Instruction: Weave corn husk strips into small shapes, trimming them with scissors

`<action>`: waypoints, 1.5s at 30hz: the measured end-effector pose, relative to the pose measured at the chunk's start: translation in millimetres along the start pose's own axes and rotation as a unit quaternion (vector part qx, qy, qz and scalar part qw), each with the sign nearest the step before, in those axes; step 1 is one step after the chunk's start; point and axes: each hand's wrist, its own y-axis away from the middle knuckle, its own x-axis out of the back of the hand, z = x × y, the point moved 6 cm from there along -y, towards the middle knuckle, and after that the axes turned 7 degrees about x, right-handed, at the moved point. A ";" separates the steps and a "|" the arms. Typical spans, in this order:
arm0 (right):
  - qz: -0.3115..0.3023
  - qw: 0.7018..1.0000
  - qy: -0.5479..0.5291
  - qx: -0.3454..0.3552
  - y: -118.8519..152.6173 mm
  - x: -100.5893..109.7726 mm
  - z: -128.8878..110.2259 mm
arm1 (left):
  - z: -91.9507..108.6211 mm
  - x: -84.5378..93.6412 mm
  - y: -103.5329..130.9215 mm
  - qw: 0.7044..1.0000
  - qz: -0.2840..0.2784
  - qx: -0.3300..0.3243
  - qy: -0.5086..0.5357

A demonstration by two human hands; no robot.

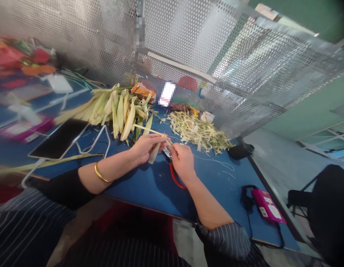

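Observation:
Over the blue table [138,191], my left hand [148,147] is closed on a thin pale husk strip [149,129] that points up and to the left. Close beside it, my right hand [182,160] pinches the lower right end of the same strip. A wider piece of husk [154,154] hangs below the left fingers. Scissors with red handles [174,178] lie on the table, partly hidden under my right hand. A pile of long corn husks [119,111] lies beyond my left hand. Beyond my right hand is a heap of shredded husk [198,129].
A black tablet [60,139] with a white cable lies at the left. White thread [219,162] trails to the right. A magenta power box [268,207] with a black cord sits near the right edge. A perforated metal screen [183,33] stands behind the table.

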 end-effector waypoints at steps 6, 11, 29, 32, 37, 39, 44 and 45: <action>-0.058 0.992 -0.108 0.028 2.4 -6.9 -11.9 | -0.3 4.1 -3.4 1.000 0.023 -0.013 0.010; 0.024 0.781 -0.563 -0.270 9.4 -29.3 20.0 | 3.5 -3.9 -1.2 0.999 -0.034 0.022 -0.009; 0.191 0.834 -0.464 -0.231 7.2 -10.8 35.1 | -16.5 -6.1 -0.5 0.981 -0.041 0.079 -0.173; 0.192 0.836 -0.459 -0.231 7.1 -10.6 37.8 | -16.6 -8.5 1.6 0.976 -0.049 0.083 -0.194; 0.218 0.827 -0.461 -0.238 7.6 -11.8 40.8 | -17.5 -9.7 3.2 0.971 -0.063 0.094 -0.210; 0.224 0.823 -0.463 -0.242 7.6 -13.7 41.6 | -17.9 -9.9 4.0 0.968 -0.066 0.100 -0.221; 0.203 0.822 -0.464 -0.262 8.1 -17.7 46.4 | -17.3 -10.8 5.4 0.972 -0.077 0.112 -0.190; 0.186 0.824 -0.463 -0.268 8.5 -17.9 47.3 | -17.7 -10.8 5.1 0.974 -0.083 0.118 -0.174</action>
